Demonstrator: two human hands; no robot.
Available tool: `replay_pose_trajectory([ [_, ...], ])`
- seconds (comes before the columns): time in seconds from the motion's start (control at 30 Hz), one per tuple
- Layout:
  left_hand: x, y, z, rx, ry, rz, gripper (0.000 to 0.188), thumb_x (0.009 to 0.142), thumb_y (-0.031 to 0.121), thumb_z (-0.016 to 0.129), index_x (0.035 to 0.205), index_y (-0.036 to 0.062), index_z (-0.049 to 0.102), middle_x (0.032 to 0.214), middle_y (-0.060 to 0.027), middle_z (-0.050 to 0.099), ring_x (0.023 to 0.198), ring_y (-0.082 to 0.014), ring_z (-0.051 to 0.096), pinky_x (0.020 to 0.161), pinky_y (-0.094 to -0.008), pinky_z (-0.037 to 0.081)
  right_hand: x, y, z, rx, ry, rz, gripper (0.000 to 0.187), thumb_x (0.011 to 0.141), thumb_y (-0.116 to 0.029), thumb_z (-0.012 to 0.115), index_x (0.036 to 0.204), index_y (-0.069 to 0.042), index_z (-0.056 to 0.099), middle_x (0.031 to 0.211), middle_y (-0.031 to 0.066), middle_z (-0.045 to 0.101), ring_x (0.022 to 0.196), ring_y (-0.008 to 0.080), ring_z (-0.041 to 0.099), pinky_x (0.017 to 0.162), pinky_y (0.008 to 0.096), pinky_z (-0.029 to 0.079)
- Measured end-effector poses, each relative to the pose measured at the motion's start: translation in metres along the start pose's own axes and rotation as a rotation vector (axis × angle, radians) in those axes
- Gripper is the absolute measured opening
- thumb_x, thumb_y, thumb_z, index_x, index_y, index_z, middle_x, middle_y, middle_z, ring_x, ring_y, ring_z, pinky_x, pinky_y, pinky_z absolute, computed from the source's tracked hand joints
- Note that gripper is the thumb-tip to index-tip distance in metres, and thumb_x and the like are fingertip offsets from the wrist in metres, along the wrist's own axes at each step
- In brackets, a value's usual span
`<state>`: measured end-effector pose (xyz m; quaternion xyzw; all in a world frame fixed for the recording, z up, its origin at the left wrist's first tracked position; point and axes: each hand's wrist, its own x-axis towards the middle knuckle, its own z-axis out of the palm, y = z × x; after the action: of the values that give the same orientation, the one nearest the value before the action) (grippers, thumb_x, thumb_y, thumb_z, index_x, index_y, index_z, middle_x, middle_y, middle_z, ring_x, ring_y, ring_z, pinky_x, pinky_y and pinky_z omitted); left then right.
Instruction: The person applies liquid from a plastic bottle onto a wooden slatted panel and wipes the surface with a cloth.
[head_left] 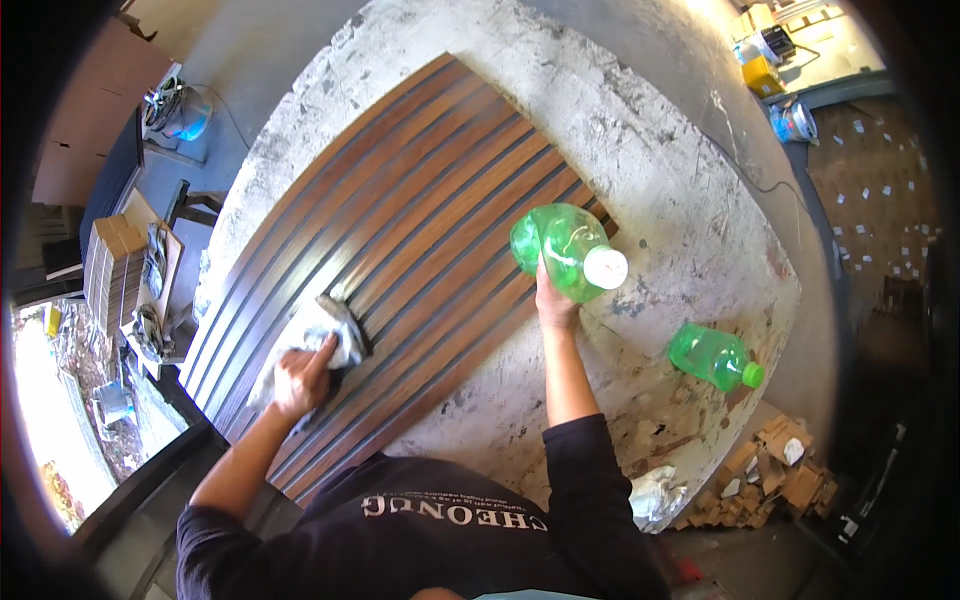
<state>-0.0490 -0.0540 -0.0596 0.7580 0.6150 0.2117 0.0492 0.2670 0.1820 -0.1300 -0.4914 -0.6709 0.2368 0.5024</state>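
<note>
A brown slatted wood panel [400,240] with dark grooves lies across the work table. My left hand [303,378] presses a whitish cloth [340,328] against the slats on the panel's near left part. In my right hand [556,298] is a green plastic bottle [570,240] with a white cap, tipped over the panel's right edge so that the cap points right and toward me. The fingers behind the bottle are partly hidden. A second green bottle [710,357] with a green cap lies on its side on the table, to the right of my right forearm.
The stained whitish table [660,200] extends past the panel. Crumpled clear plastic [657,497] sits at its near right corner, beside a heap of cardboard scraps [775,475] below. Stacked boards [115,262] stand at left. Buckets [793,122] and a cable lie on the floor beyond.
</note>
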Motion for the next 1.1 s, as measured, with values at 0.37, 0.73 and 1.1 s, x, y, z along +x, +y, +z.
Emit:
replay_pose_trajectory([
  [0.37, 0.287, 0.007, 0.102, 0.051, 0.018, -0.15, 0.043, 0.084, 0.018, 0.049, 0.127, 0.0211, 0.049, 0.068, -0.0128, 0.063, 0.06, -0.0319, 0.062, 0.053, -0.0428, 0.048, 0.024, -0.008, 0.02, -0.727, -0.033, -0.461, 0.065, 0.064, -0.023, 0.08, 0.119, -0.002, 0.051, 0.116, 0.0159, 0.057, 0.106, 0.0335, 0.056, 0.093, 0.0439, 0.043],
  [0.73, -0.028, 0.048, -0.004, -0.032, -0.18, -0.053, 0.048, 0.071, -0.002, 0.054, 0.119, 0.0001, 0.057, 0.051, -0.0034, 0.051, 0.04, -0.018, 0.05, 0.045, -0.033, 0.042, 0.032, -0.031, 0.004, -0.02, 0.123, -0.162, 0.052, 0.071, -0.029, 0.075, 0.112, -0.004, 0.055, 0.108, 0.0156, 0.059, 0.101, 0.0351, 0.055, 0.09, 0.0449, 0.04],
  [1.1, 0.147, 0.052, 0.054, 0.079, -0.26, -0.167, 0.037, 0.089, 0.015, 0.043, 0.124, 0.022, 0.047, 0.064, -0.0091, 0.062, 0.053, -0.0293, 0.061, 0.048, -0.0415, 0.049, 0.035, -0.041, 0.004, -0.007, 0.082, -0.051, 0.044, 0.071, -0.03, 0.076, 0.103, -0.004, 0.06, 0.098, 0.0143, 0.064, 0.089, 0.0342, 0.06, 0.079, 0.0429, 0.047],
])
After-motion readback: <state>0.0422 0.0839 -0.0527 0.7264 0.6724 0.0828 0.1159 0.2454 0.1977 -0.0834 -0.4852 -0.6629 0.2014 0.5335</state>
